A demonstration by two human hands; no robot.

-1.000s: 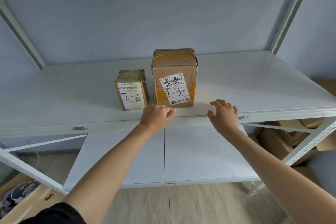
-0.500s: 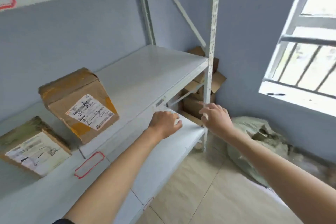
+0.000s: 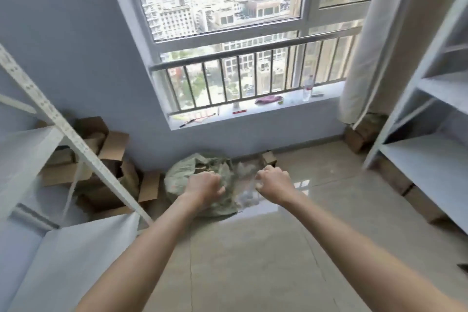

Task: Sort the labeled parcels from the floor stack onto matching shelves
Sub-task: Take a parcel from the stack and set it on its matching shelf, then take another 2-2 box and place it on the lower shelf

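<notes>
The parcels sit in a crumpled grey-green woven sack (image 3: pixel 182 175) slumped on the beige tiled floor (image 3: pixel 253 248) below the window (image 3: pixel 228 7), its mouth rumpled open; individual parcels inside are too blurred to pick out. One small brown cardboard box (image 3: pixel 269 157) lies on the floor just behind the sack, against the wall. Both arms reach forward over the floor. The left hand (image 3: pixel 204 184) appears in front of the sack's near side, fingers loosely curled and holding nothing. The right hand (image 3: pixel 274 182) hangs just right of the sack, over a patch of clear crinkled plastic (image 3: pixel 247 172), fingers likewise loosely curled and empty; whether either hand touches the sack cannot be told. A white metal shelf rack (image 3: pixel 76 142) stands to the left with flattened brown cartons (image 3: pixel 111 149) piled behind it, and a second white shelf rack (image 3: pixel 430 154) stands to the right. A clear plastic bottle (image 3: pixel 307 88) stands on the windowsill.
</notes>
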